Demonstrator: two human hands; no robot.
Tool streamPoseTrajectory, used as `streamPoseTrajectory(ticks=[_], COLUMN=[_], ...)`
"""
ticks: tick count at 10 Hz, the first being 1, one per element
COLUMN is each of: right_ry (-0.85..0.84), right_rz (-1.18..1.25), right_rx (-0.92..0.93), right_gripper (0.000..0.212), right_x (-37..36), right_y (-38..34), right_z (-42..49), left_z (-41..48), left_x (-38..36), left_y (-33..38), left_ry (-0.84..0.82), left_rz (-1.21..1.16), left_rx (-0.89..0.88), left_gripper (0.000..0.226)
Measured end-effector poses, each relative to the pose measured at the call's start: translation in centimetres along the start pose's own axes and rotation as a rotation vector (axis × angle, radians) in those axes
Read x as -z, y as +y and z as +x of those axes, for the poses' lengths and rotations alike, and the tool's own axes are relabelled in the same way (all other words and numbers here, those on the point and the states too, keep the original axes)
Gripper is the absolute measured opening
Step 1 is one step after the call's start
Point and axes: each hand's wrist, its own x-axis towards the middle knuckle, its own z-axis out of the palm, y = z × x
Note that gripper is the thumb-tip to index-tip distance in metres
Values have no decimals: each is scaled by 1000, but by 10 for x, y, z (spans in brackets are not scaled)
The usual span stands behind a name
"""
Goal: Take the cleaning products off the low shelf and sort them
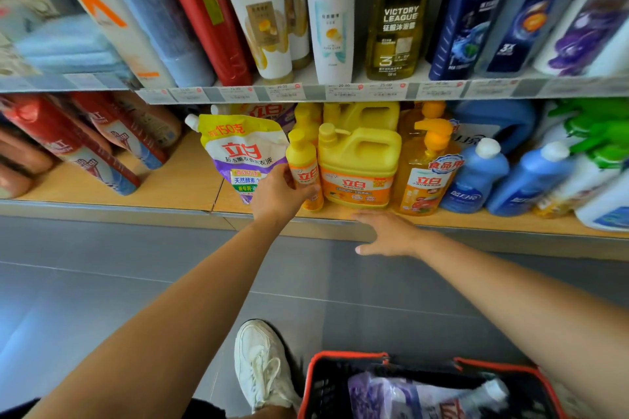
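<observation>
My left hand grips a small yellow dish-soap bottle standing at the front of the low wooden shelf. Left of it leans a white and purple detergent pouch. To the bottle's right stands a big yellow jug with a handle, then an orange pump bottle. My right hand hovers flat with straight fingers at the shelf's front edge, just below the jug, holding nothing.
Blue bottles and green-capped sprayers fill the shelf's right end; red packs lie at its left. Shampoo bottles line the shelf above. A black basket with a red rim holding a purple pouch sits by my white shoe on the grey floor.
</observation>
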Motion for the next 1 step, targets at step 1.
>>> streamPoseTrajectory(ticks=[1], right_ry=[29], right_rz=[33], right_rx=[-46], right_gripper=[77], right_x=[19], right_y=[0], right_z=[-24], left_z=[-11], left_x=[14], left_y=[8], left_ry=[-37], left_rz=[48], left_rx=[64], left_gripper=[54])
